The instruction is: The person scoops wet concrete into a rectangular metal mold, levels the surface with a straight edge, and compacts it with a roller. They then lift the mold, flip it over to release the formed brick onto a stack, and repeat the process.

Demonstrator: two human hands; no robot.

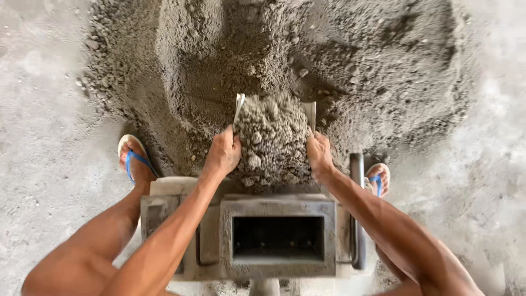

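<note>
gravel mix [268, 140] heaped on the scoop [311, 112], gripped by left hand [223, 153] and right hand [319, 153], could spill past the mould [278, 238] at 6 o'clock if tipped unevenly.

scoop pan [274, 137] gripped at both side walls by left hand [223, 153] and right hand [318, 153], heaped with grey mix | held over near edge of sand-cement pile [339, 60] | open-top steel block mould [278, 237] set just below | blue sandals flanking
</note>
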